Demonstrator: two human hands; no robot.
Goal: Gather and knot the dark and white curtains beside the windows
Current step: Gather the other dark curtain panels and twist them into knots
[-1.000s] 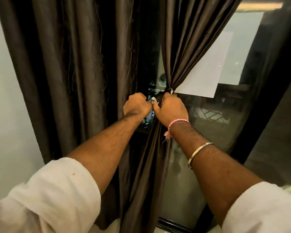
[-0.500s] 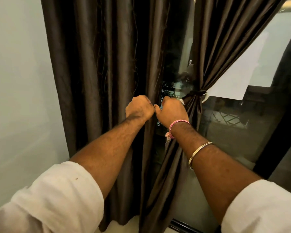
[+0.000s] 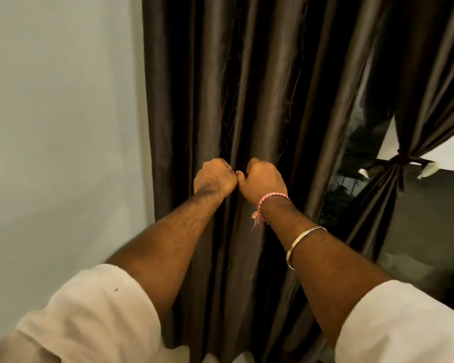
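Two fists, left hand (image 3: 213,178) and right hand (image 3: 264,179), fingers curled, touch before one hanging dark curtain (image 3: 247,100); grip unclear.

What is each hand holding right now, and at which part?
Both the left hand and right hand are fisted, knuckles together, in front of the loose dark curtain at mid-height. Whether they grip a fold cannot be told; the fingers are hidden.

Two bare forearms, off-white sleeves (image 3: 89,310) pushed up near elbows, small dark speck on left sleeve, pink-and-white braided thread band (image 3: 271,199) with frayed tassel on right wrist, plain metal bangle (image 3: 303,242) further up forearm
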